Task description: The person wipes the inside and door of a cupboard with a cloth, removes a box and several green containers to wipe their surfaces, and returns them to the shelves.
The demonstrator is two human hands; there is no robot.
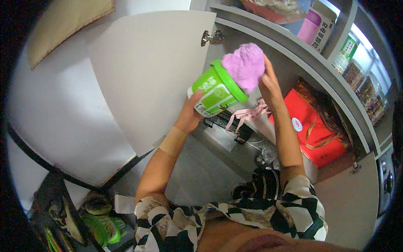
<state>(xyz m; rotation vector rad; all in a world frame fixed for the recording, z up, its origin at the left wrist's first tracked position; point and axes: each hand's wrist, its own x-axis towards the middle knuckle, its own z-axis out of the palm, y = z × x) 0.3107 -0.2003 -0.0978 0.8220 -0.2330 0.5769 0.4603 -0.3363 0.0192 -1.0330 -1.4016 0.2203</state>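
My left hand grips the lower part of a green and white lidded tub, which is held tilted in front of an open cabinet. A bunched purple cloth lies against the tub's green lid. My right hand is on the far side of that cloth, its fingers along the cloth's edge and partly hidden. Below the tub, a pink ribbon-like strap hangs at the cabinet shelf.
The cabinet door stands open at the left, another door at the lower right. A red gift bag lies inside the cabinet. Jars and a pink-and-white box stand on the upper shelves. Black bundled items are below.
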